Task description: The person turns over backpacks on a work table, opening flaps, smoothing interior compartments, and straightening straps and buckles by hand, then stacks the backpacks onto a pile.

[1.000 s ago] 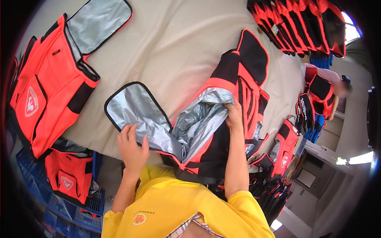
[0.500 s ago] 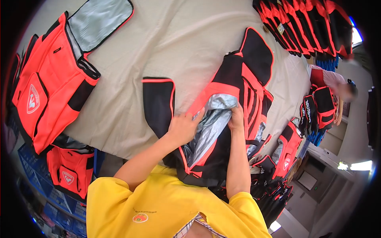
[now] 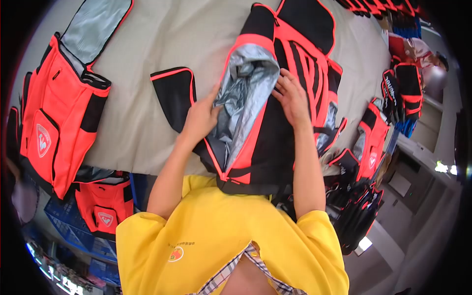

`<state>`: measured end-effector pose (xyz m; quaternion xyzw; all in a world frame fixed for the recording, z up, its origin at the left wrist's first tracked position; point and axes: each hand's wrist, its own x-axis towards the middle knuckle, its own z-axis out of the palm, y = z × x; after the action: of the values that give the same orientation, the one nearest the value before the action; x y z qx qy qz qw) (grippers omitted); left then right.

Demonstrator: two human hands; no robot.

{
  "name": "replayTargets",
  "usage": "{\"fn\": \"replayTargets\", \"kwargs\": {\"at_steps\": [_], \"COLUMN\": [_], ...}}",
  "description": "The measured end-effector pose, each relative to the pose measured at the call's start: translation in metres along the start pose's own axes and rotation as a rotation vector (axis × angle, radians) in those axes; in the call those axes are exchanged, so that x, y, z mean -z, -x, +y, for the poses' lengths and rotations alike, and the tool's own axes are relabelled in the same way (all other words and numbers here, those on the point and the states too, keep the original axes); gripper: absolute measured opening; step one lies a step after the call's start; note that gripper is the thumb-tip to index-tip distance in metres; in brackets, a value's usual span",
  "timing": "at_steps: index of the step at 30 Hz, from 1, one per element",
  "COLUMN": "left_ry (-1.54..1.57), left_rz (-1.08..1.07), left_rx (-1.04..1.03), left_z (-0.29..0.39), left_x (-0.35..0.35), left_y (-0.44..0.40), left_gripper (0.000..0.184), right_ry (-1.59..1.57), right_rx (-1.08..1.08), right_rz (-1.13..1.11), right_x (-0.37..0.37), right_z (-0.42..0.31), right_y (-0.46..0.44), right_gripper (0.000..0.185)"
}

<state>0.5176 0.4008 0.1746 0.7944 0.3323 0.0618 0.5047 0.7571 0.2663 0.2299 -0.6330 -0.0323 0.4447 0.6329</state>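
A black and red backpack (image 3: pixel 268 142) lies in front of me, its long zippered opening spread to show the crinkled silver lining (image 3: pixel 241 83). At the opening's left edge, my left hand (image 3: pixel 200 118) is closed on the backpack's edge, with the thumb over the silver lining. My right hand (image 3: pixel 293 96) is at the right edge, fingers apart and extended, their tips against the rim of the opening. A black side flap (image 3: pixel 172 96) with red piping sticks out to the left. Padded red and black straps (image 3: pixel 307 73) show on the right side.
A red backpack (image 3: pixel 64 118) with its silver-lined flap open lies at left on the beige cloth (image 3: pixel 137 123). Below it sit another red bag (image 3: pixel 104 206) and blue crates (image 3: pixel 69 221). More bags (image 3: pixel 371 137) lie at right, near another person (image 3: pixel 418 51).
The backpack's opening is wider and shows more lining. My right hand has loosened from the bunched lining and its fingers have extended. The view has shifted, with the backpack higher in it.
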Motion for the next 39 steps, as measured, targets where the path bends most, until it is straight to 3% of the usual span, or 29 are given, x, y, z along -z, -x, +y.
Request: {"fn": "replayTargets", "kwargs": {"at_steps": [1, 4, 8, 9, 11, 13, 15, 16, 18, 20, 22, 23, 25, 26, 28, 30, 31, 33, 34, 36, 37, 38, 39], "left_ry": [0.043, 0.127, 0.271, 0.32, -0.09, -0.087, 0.474, 0.541, 0.304, 0.211, -0.042, -0.042, 0.154, 0.249, 0.431, 0.158, 0.059, 0.187, 0.174, 0.716, 0.746, 0.942, 1.012], "left_rz": [-0.017, 0.088, 0.078, -0.005, -0.096, -0.094, -0.146, -0.164, -0.108, -0.066, 0.207, 0.207, 0.077, -0.023, -0.273, -0.447, -0.589, -0.738, -0.722, -0.635, -0.546, -0.601, -0.46], "left_rx": [0.017, -0.007, -0.066, 0.006, -0.125, -0.118, 0.085, 0.129, 0.152, 0.102, -0.295, -0.319, -0.447, -0.388, -0.143, 0.041, 0.195, 0.211, 0.214, 0.211, 0.248, 0.03, 0.024], "left_z": [-0.001, 0.021, 0.078, 0.092, 0.109, 0.073, 0.042, 0.043, 0.049, 0.069, 0.092, 0.107, 0.139, 0.155, 0.161, 0.157, 0.158, 0.173, 0.178, 0.194, 0.219, 0.234, 0.258], "left_x": [0.005, 0.038, 0.039, 0.032, 0.022, -0.008, -0.016, -0.01, 0.001, 0.009, 0.012, 0.01, -0.001, -0.012, -0.053, -0.095, -0.109, -0.116, -0.112, -0.095, -0.064, -0.033, 0.002], "left_y": [0.003, 0.008, 0.036, 0.044, 0.056, 0.056, 0.05, 0.051, 0.055, 0.058, 0.055, 0.051, 0.053, 0.056, 0.051, 0.039, 0.035, 0.043, 0.043, 0.045, 0.04, 0.03, 0.029], "left_gripper": [0.058, 0.028, 0.025, 0.031, 0.038, 0.044, 0.045, 0.042, 0.038, 0.037, 0.028, 0.028, 0.018, 0.015, 0.025, 0.042, 0.042, 0.037, 0.037, 0.035, 0.034, 0.037, 0.05], "right_ry": [-0.048, 0.36, 0.52, 0.534, 0.579, 0.671, 0.709, 0.764, 0.74, 0.689, 0.706, 0.73, 0.76, 0.843, 0.954, 1.055, 1.131, 1.18, 1.207, 1.211, 1.185, 1.139, 1.087], "right_rx": [-0.011, 0.196, 0.276, 0.295, 0.36, 0.388, 0.415, 0.428, 0.403, 0.39, 0.39, 0.362, 0.38, 0.415, 0.478, 0.514, 0.527, 0.478, 0.511, 0.495, 0.513, 0.507, 0.498], "right_rz": [-0.007, -0.004, 0.087, 0.134, 0.239, 0.32, 0.401, 0.461, 0.558, 0.655, 0.699, 0.717, 0.71, 0.693, 0.656, 0.554, 0.498, 0.396, 0.362, 0.298, 0.274, 0.24, 0.204], "right_x": [0.005, 0.004, 0.024, 0.029, 0.037, 0.039, 0.047, 0.052, 0.064, 0.073, 0.067, 0.062, 0.059, 0.055, 0.049, 0.043, 0.041, 0.041, 0.04, 0.044, 0.051, 0.056, 0.059], "right_z": [0.008, -0.018, -0.01, -0.006, 0.003, 0.007, 0.014, 0.018, 0.029, 0.044, 0.048, 0.05, 0.061, 0.063, 0.067, 0.076, 0.08, 0.086, 0.09, 0.102, 0.103, 0.101, 0.102], "right_y": [0.005, 0.086, 0.168, 0.182, 0.205, 0.226, 0.245, 0.256, 0.272, 0.279, 0.285, 0.287, 0.285, 0.286, 0.284, 0.283, 0.284, 0.287, 0.287, 0.289, 0.288, 0.289, 0.291], "right_gripper": [0.047, 0.036, 0.033, 0.03, 0.025, 0.022, 0.021, 0.021, 0.021, 0.022, 0.022, 0.023, 0.024, 0.024, 0.024, 0.029, 0.031, 0.037, 0.038, 0.039, 0.039, 0.039, 0.039]}}
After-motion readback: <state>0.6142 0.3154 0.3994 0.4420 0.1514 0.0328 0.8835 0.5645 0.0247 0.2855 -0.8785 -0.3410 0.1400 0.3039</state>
